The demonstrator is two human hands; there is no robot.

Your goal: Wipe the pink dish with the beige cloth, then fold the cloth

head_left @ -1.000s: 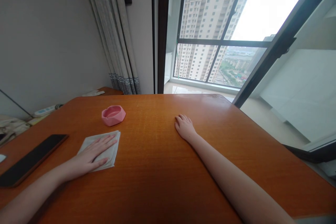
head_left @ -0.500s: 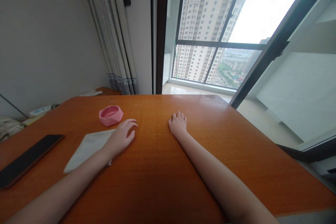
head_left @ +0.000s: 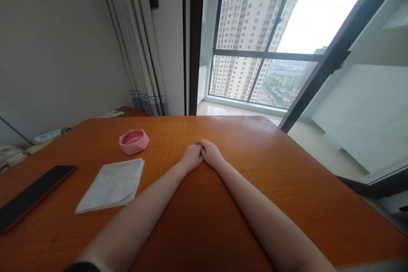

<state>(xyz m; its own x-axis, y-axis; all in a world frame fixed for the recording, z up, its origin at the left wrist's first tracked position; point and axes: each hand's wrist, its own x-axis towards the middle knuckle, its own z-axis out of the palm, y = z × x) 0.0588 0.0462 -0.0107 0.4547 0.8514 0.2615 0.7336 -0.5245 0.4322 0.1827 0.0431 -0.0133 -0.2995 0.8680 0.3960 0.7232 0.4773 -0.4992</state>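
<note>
My left hand (head_left: 191,158) and my right hand (head_left: 211,154) meet over the middle of the wooden table (head_left: 248,148). The right fingers lie over the fingertips of the left. Both hands are closed, fingers drawn together, and no object shows in either; the left fingertips are partly hidden. To the left of my left forearm lies a folded white cloth or tissue (head_left: 111,185). Behind it sits a pink, many-sided ashtray (head_left: 134,143) with notches in its rim, apart from both hands.
A dark phone-like slab (head_left: 35,195) lies at the table's left side. Beyond the left edge are a white power strip (head_left: 47,135) and some fabric (head_left: 11,157). A grey curtain (head_left: 134,42) hangs behind, beside a dark-framed opening and a large window (head_left: 245,53).
My left hand has swung right, away from above the white cloth, and now touches my right hand. My right hand has shifted slightly left and its spread fingers have closed over the left ones.
</note>
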